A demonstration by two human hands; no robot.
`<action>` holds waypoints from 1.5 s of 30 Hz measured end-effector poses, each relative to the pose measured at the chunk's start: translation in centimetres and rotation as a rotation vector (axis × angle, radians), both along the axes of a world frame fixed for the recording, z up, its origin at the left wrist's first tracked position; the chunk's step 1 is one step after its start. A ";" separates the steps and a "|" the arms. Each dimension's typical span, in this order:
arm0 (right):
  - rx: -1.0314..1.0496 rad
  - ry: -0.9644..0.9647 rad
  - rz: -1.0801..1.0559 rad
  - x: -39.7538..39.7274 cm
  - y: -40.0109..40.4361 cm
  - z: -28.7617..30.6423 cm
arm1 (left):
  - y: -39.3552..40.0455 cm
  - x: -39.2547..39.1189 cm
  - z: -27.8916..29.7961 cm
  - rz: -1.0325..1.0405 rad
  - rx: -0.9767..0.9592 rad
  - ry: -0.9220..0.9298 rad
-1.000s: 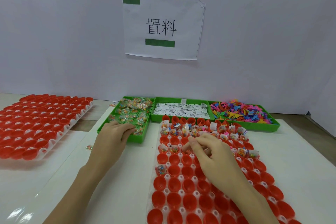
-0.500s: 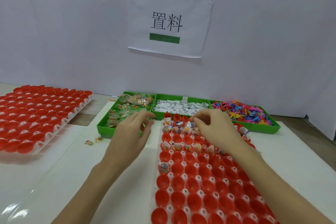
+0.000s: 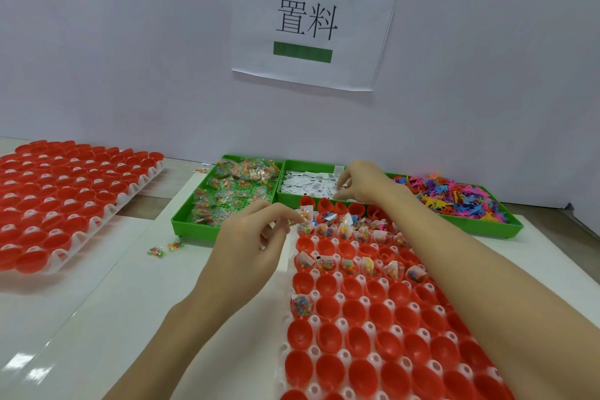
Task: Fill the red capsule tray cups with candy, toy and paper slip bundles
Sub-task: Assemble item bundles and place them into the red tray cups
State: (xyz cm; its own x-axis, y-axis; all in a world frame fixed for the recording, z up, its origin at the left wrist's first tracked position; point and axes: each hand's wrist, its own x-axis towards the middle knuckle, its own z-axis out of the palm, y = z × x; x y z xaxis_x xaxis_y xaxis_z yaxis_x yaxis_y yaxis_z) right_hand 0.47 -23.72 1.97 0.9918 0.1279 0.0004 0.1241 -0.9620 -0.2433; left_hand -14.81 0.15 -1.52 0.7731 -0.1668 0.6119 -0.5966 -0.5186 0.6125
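The red capsule tray lies in front of me; two of its far rows hold candy, toy and slip bundles, and one candy packet sits alone in a left cup. My left hand is at the tray's far left corner, its fingertips pinching a small candy packet above a cup. My right hand reaches across the tray into the middle green bin of white paper slips, thumb and forefinger pinched on a slip. The candy bin is to its left, the toy bin to its right.
A second tray of empty red cups lies at the far left. Two loose candy packets lie on the white table beside the candy bin. A paper sign hangs on the wall behind the bins.
My left hand has moved from the candy bin to the tray's far left corner with a packet. My right hand went from the tray's cups forward into the paper slip bin.
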 end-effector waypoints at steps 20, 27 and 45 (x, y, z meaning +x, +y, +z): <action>0.132 -0.127 -0.011 -0.3 -1.0 -1.0 | -0.3 -0.6 0.5 0.074 -0.017 0.000; 0.312 -0.186 -0.029 -1.1 -1.7 -0.2 | -0.2 -0.5 0.8 0.007 -0.260 0.227; 0.634 -0.295 -0.003 -12.1 -2.3 1.5 | -1.6 -1.6 1.3 -0.279 -0.538 0.619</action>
